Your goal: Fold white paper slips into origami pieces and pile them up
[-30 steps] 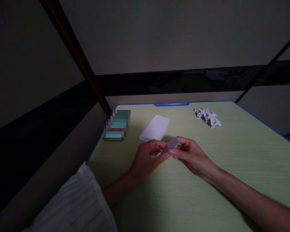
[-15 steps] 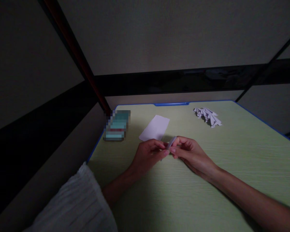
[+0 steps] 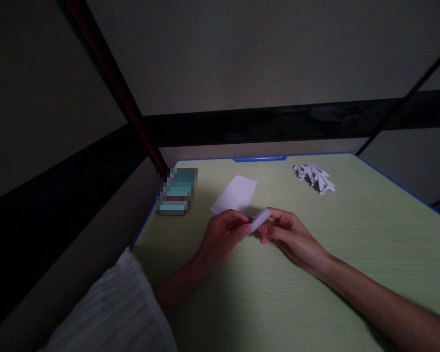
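Note:
My left hand [image 3: 223,235] and my right hand [image 3: 291,234] meet above the middle of a pale green table [image 3: 352,254]. Both pinch a small folded piece of white paper [image 3: 261,218] between thumb and fingertips, the left at its near end, the right along its far side. The paper is narrow and tilted up to the right. Just behind the hands a flat white paper slip [image 3: 234,194] lies on the table.
A pile of several small folded white paper pieces [image 3: 314,177] sits at the far right of the table. A blurred teal box [image 3: 176,191] lies at the far left corner. The table has a blue rim [image 3: 259,158]; dark frame bars and a wall stand behind.
The small paper between my fingers has been turned and pressed narrower; earlier it showed a wider flat face. Both hands stayed in about the same place.

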`<act>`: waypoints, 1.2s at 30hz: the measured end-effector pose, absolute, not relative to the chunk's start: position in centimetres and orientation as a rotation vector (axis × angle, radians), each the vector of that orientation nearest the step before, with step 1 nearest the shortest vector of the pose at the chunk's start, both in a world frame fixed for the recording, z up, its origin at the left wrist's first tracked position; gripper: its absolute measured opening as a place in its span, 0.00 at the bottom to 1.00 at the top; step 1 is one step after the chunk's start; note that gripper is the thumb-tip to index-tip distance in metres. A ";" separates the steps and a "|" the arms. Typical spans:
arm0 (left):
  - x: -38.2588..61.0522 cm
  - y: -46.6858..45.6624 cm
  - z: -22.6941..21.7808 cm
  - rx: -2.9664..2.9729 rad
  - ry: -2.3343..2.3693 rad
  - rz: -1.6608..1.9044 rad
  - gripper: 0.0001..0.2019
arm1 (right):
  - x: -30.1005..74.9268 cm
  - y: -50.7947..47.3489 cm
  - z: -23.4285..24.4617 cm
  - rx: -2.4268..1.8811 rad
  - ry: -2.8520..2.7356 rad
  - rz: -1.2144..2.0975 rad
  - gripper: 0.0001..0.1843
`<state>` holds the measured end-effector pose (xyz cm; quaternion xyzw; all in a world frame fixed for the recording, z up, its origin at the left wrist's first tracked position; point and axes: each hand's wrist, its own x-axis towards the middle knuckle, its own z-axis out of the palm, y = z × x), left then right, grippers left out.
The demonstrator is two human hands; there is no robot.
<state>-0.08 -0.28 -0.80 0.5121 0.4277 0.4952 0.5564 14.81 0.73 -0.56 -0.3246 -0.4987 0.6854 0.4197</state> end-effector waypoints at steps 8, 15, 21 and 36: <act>-0.1 -0.1 -0.7 1.179 1.115 1.318 0.04 | 14.9 1.1 -1.1 -0.926 -1.166 1.689 0.02; -0.1 -0.2 -1.0 0.864 0.950 1.251 0.14 | 14.8 0.8 -0.9 -0.943 -1.267 1.718 0.06; -0.3 -0.3 -1.1 0.884 0.860 1.161 0.12 | 14.6 0.5 -0.3 -0.855 -1.378 1.804 0.09; -0.4 0.1 -1.2 0.810 0.923 1.270 0.16 | 14.8 0.1 -0.9 -0.787 -1.204 1.925 0.07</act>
